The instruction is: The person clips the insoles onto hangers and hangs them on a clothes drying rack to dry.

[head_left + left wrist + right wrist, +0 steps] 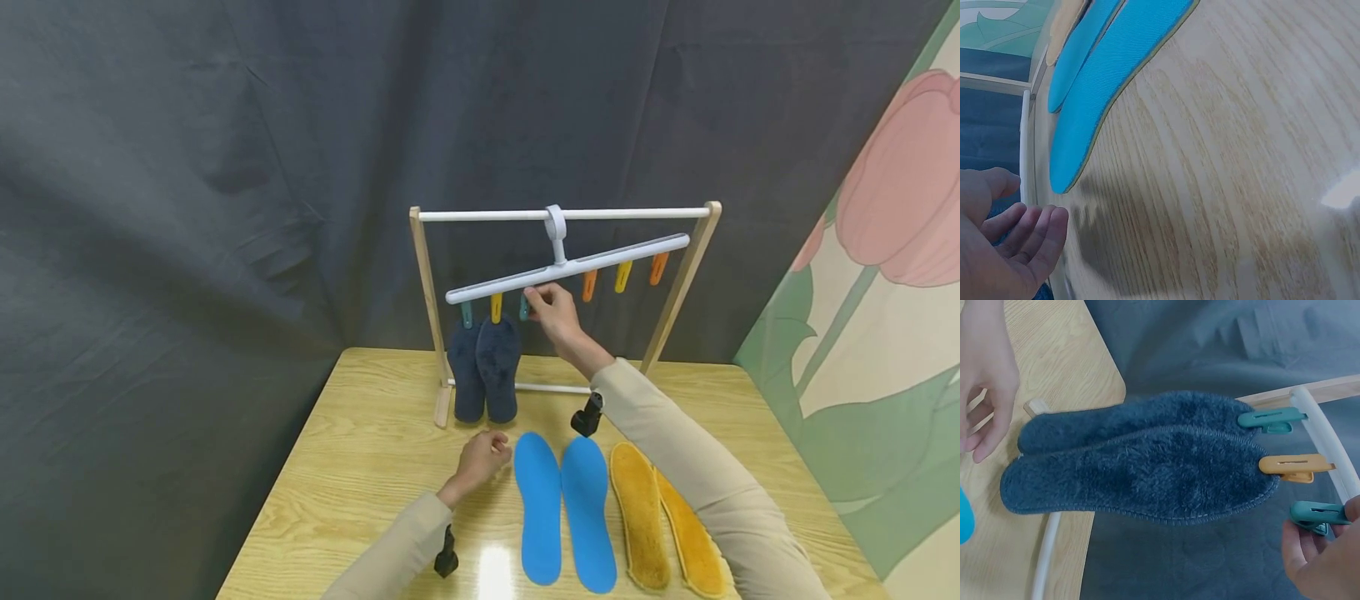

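My right hand (557, 317) pinches a teal clip (1316, 514) that hangs under the tilted white hanger (510, 282). Beside it, two dark blue fuzzy insoles (1147, 478) hang side by side, one from a yellow clip (497, 307) and the other from another teal clip (467, 313). Low over the table, my left hand (482, 460) has its fingers loosely bent and holds nothing. Close to its right lie two bright blue insoles (538, 508), flat on the wood. In the left wrist view, the tip of the nearer blue insole (1075, 156) is just beyond the fingers.
A wooden rack (427, 283) with white rods carries the hanger by its hook (555, 223). Orange and yellow clips (623, 276) hang on the hanger's higher right half. Two fuzzy mustard insoles (639, 517) lie on the table (360, 467), partly under my right sleeve.
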Available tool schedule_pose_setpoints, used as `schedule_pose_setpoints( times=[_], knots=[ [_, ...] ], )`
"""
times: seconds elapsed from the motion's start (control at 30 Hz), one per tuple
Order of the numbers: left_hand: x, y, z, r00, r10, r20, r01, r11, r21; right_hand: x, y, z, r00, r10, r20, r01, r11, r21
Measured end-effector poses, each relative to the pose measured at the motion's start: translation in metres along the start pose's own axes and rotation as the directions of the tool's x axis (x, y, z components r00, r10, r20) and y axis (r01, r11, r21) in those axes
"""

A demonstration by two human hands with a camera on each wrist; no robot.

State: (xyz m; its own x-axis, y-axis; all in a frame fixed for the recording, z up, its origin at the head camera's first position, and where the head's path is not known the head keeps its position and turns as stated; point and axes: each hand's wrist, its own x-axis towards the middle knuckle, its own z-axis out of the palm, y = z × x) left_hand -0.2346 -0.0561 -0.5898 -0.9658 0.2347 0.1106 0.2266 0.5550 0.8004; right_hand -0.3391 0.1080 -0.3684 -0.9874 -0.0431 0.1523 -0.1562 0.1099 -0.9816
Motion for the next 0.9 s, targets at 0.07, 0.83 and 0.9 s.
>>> schedule_pose_setpoints(
  times=[0.07,0.83,0.9],
  knots=[
    [0.0,-0.001,0.002,1.0,0.001,-0.002,-0.001,1.0,-0.001,0.0,0.0,0.0,1.0,-0.008,0.001,0.008,1.0,-0.005],
    [-0.009,0.004,0.015,0.998,0.049,0.036,-0.049,0.999,0.017,0.0,-0.001,-0.009,0.998,0.021,0.066,-0.021,1.0,0.01],
    [-0.008,0.004,0.017,0.998,0.029,0.047,-0.03,0.999,0.026,0.001,-0.001,-0.01,0.997,0.008,0.072,-0.009,1.0,0.009]
  ],
)
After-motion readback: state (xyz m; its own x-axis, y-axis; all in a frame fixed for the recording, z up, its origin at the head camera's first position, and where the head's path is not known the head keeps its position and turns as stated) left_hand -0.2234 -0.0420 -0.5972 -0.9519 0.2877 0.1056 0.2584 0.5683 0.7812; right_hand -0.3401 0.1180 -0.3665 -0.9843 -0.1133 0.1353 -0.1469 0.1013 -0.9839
